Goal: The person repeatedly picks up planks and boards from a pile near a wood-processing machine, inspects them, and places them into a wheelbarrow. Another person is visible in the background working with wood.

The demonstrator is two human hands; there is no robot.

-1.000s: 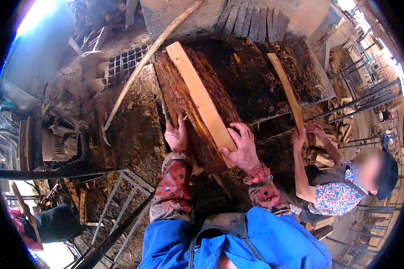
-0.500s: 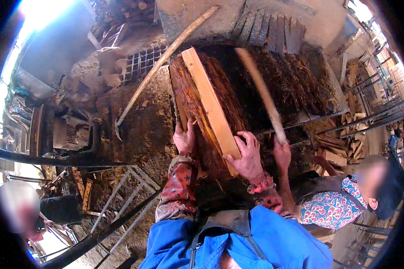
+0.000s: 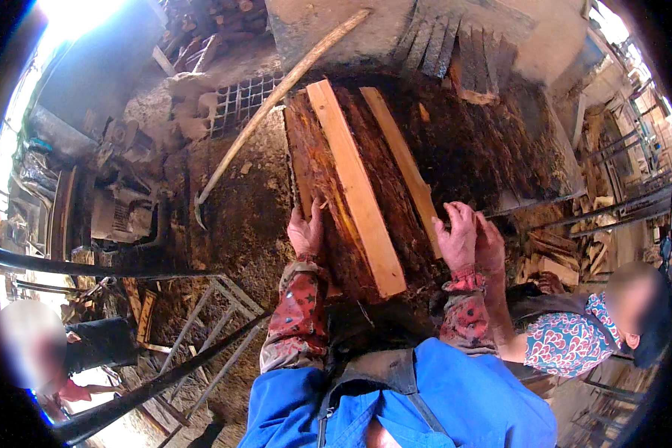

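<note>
Open-air timber yard | rough bark slabs (image 3: 336,201) and sawn plank (image 3: 355,187) | stacked offcuts (image 3: 552,257) | sawdust-strewn ground (image 3: 239,216)

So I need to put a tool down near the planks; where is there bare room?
Bare dirt ground lies left of the bark slab and left hand, bordered by the long pole. Crowded: right hand meets a co-worker's hand at the thin plank.
</note>
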